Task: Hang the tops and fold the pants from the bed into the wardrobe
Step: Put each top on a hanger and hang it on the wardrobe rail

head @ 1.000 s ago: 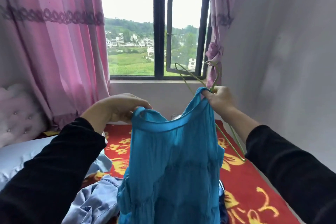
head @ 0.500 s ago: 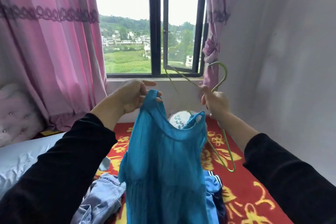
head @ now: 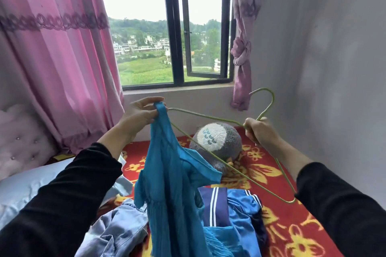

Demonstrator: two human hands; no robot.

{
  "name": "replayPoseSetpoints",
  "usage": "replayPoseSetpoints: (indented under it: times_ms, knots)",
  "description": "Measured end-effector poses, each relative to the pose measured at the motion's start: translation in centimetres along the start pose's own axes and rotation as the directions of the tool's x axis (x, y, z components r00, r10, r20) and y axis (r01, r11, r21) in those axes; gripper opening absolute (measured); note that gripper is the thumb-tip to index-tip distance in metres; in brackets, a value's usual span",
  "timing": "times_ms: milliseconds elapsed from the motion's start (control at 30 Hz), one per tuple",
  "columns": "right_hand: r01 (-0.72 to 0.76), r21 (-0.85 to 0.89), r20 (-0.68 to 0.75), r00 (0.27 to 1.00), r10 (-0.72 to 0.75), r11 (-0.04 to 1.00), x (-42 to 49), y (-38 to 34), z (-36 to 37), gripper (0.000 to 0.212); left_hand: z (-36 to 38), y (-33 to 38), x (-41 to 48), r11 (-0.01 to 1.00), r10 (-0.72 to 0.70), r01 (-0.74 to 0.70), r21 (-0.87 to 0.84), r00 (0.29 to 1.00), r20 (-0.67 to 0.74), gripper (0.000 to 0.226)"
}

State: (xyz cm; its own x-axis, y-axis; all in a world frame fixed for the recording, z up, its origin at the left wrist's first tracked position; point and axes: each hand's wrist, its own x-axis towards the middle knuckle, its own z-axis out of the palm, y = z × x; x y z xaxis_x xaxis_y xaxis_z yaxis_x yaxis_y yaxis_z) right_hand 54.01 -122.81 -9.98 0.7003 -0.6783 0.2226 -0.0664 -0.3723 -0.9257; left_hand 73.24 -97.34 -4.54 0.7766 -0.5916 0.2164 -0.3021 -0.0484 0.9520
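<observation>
A teal sleeveless top [head: 173, 190] hangs in front of me, held up by one shoulder strap that my left hand [head: 139, 113] pinches. Its other strap has dropped and sags to the right. My right hand [head: 258, 131] grips the neck of a green wire hanger [head: 208, 118], just below its hook. The hanger's left end points into the pinched strap; its right end hangs low by my right sleeve. More clothes lie on the bed below: a pale blue garment [head: 117, 231] and a navy and blue sports piece [head: 236, 210] with white stripes.
The bed has a red blanket with yellow flowers [head: 292, 236] and a pale pillow [head: 25, 190] at left. A grey plush toy [head: 217, 140] sits near the window wall. Pink curtains [head: 58, 64] flank the window; a plain wall [head: 323, 69] runs along the right.
My right hand let go of the top's right strap, which dropped, and kept only the hanger. The hanger swung down and its left end now reaches the strap in my left hand.
</observation>
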Motion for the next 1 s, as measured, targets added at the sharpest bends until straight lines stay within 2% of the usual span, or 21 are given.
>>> replayPoseSetpoints:
  times_ms: [100,167,233,333,400,433,500,533,633,667,700,767,833,900,933,1000]
  knots:
    - [0.041,-0.011,0.09,0.995,-0.039,0.999,-0.2,-0.7,1.4,0.046,0.3,0.5,-0.3,0.995,0.053,-0.064,0.075,0.989,0.141,0.03]
    - [0.092,-0.043,0.117,0.989,-0.087,0.995,-0.1,-1.8,2.8,0.047,0.8,1.1,-0.5,0.962,0.068,-0.129,0.241,0.967,0.246,0.029]
    - [0.156,-0.084,0.134,0.98,-0.144,0.984,0.4,-2.8,4.1,0.047,1.5,1.7,-0.8,0.903,0.055,-0.183,0.388,0.946,0.319,0.026]
    - [0.243,-0.127,0.145,0.964,-0.224,0.962,0.6,-4.1,5.9,0.046,1.9,2.1,-1.2,0.863,0.005,-0.204,0.462,0.919,0.395,0.022]
    - [0.314,-0.164,0.119,0.947,-0.297,0.935,0.4,-4.7,6.5,0.051,1.7,1.8,-1.2,0.877,-0.037,-0.144,0.458,0.931,0.364,0.021]
    - [0.351,-0.177,0.111,0.935,-0.335,0.92,0.3,-4.7,6.6,0.051,1.5,1.5,-1.2,0.9,-0.066,-0.091,0.427,0.939,0.338,0.027]
    - [0.407,-0.238,0.073,0.913,-0.401,0.882,0.3,-4.0,6.7,0.044,1.0,0.8,-1.1,0.935,-0.111,0.004,0.354,0.953,0.281,0.045]
    - [0.422,-0.317,0.016,0.898,-0.44,0.849,0.3,-3.3,6.7,0.038,0.9,0.4,-1.2,0.94,-0.115,0.028,0.34,0.964,0.239,0.046]
    - [0.421,-0.551,-0.197,0.773,-0.603,0.721,-0.3,-1.5,6.7,0.022,1.1,-0.6,-1.2,0.961,-0.04,0.016,0.275,0.996,0.081,0.029]
    - [0.434,-0.56,-0.218,0.745,-0.631,0.705,-0.5,-0.9,6.6,0.019,1.3,-0.9,-1.0,0.967,-0.009,-0.002,0.256,0.999,0.041,0.027]
    - [0.457,-0.532,-0.205,0.748,-0.631,0.713,-0.8,-0.3,6.5,0.016,1.3,-1.1,-0.7,0.971,0.013,-0.015,0.238,1.0,0.011,0.026]
    - [0.456,-0.416,-0.125,0.828,-0.547,0.786,-1.4,1.3,6.5,0.015,1.3,-1.4,-0.4,0.976,0.043,-0.034,0.214,0.998,-0.035,0.023]
    - [0.365,-0.446,-0.009,0.911,-0.412,0.817,-2.0,3.3,7.0,0.015,1.3,-1.4,-0.1,0.98,0.071,-0.055,0.19,0.995,-0.074,0.023]
    - [0.263,-0.448,0.179,0.963,-0.202,0.855,-2.4,5.0,7.9,0.033,1.2,-1.3,0.1,0.985,0.084,-0.066,0.161,0.991,-0.109,0.021]
    - [0.199,-0.377,0.311,0.947,-0.079,0.905,-2.7,5.5,8.4,0.046,1.2,-1.3,0.1,0.987,0.085,-0.066,0.146,0.989,-0.125,0.019]
    - [0.034,-0.274,0.548,0.827,0.127,0.961,-3.4,6.1,9.4,0.057,0.9,-1.4,0.3,0.99,0.078,-0.059,0.124,0.984,-0.159,0.014]
